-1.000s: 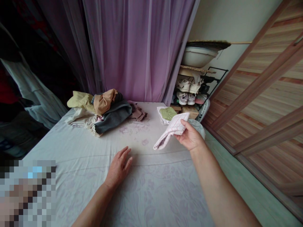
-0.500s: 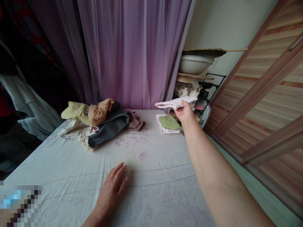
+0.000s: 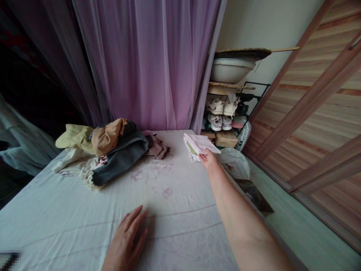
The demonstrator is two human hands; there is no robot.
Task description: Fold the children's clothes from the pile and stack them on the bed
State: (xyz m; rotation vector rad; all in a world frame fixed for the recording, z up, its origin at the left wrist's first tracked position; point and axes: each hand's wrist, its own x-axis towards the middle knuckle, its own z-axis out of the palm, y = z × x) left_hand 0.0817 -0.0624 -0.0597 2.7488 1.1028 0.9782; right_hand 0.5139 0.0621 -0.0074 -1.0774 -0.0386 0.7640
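At the far right corner of the bed, my right hand (image 3: 208, 157) pinches the near edge of a folded pale pink garment (image 3: 204, 142). That garment lies over a small stack, where a strip of folded green cloth (image 3: 192, 148) and white cloth under it still show. My left hand (image 3: 126, 235) rests near the front of the bed sheet (image 3: 180, 233), fingers stretched out and holding nothing. Beyond it on the left lies a loose heap of clothes, with a yellow piece (image 3: 75, 138), a tan piece (image 3: 107, 137) and a dark grey garment (image 3: 124, 156).
Brown cloth (image 3: 158, 146) lies beside the heap. A purple curtain (image 3: 141, 67) hangs behind the bed. To the right stand a rack with sneakers (image 3: 216, 122), a white basin (image 3: 232, 71), a white bag (image 3: 235, 162) and a wooden wardrobe (image 3: 318, 113).
My right hand has lowered the pink garment from the air onto the green and white stack. My left hand stays on the sheet. The view has shifted slightly.
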